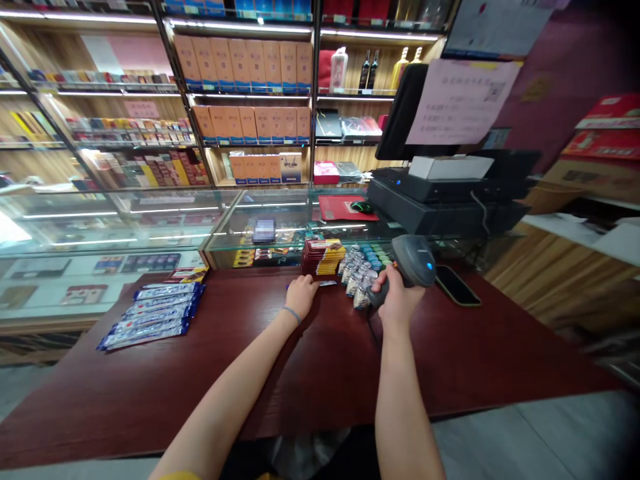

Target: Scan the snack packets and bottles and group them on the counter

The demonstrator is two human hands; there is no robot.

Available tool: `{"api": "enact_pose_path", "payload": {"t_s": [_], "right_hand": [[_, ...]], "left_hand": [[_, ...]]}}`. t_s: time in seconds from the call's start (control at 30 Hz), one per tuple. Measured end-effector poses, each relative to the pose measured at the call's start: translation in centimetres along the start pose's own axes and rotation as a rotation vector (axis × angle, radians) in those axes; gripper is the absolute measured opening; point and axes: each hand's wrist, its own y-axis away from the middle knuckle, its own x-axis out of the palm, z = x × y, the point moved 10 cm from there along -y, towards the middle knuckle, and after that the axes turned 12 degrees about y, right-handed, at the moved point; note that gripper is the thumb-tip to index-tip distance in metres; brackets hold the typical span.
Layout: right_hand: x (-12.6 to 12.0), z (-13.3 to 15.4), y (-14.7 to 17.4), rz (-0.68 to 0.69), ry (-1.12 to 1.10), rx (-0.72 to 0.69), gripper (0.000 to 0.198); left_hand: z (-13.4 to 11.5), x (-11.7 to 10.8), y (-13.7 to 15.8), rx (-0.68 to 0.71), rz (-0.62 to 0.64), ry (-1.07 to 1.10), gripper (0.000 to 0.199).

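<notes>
My right hand (393, 298) is wrapped round the handle of a dark grey barcode scanner (414, 260), which shows a blue light and trails a cable. My left hand (303, 297) rests low on the counter, its fingers closed over a slim wrapped packet (328, 283) whose end pokes out to the right. Just beyond it rises a stack of red and yellow packets (323, 257). Between the hands stand rows of small clear-topped packs (358, 280), some with green or blue tops. At the left lie several blue and silver long packets (153, 317), side by side.
A phone (457, 285) lies right of the scanner on the dark red counter (320, 373). Behind is a glass display case (280, 200) with a mouse (361, 207) on a red pad. A monitor (403, 113) and black till (425, 197) stand at the right. Stocked shelves line the wall.
</notes>
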Motion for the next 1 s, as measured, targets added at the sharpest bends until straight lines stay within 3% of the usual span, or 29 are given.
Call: {"api": "enact_pose_path", "payload": {"t_s": [0.27, 0.47, 0.63, 0.8, 1.0], "right_hand": [[0.1, -0.5, 0.0, 0.006, 0.045, 0.03, 0.03], [0.6, -0.6, 0.2, 0.004, 0.07, 0.009, 0.027], [1.6, -0.6, 0.7, 0.059, 0.054, 0.036, 0.027], [3.8, -0.7, 2.0, 0.167, 0.019, 0.059, 0.027], [8.0, -0.2, 5.4, 0.363, 0.155, 0.027, 0.034]], "left_hand": [[-0.4, 1.4, -0.8, -0.018, -0.01, 0.088, 0.037], [-0.2, 1.1, -0.4, -0.039, -0.074, 0.247, 0.035], [0.3, 0.5, -0.1, 0.025, -0.107, 0.389, 0.035], [2.2, -2.6, 2.0, 0.08, -0.201, 0.397, 0.036], [7.3, -9.4, 7.6, -0.014, -0.356, 0.311, 0.035]]}}
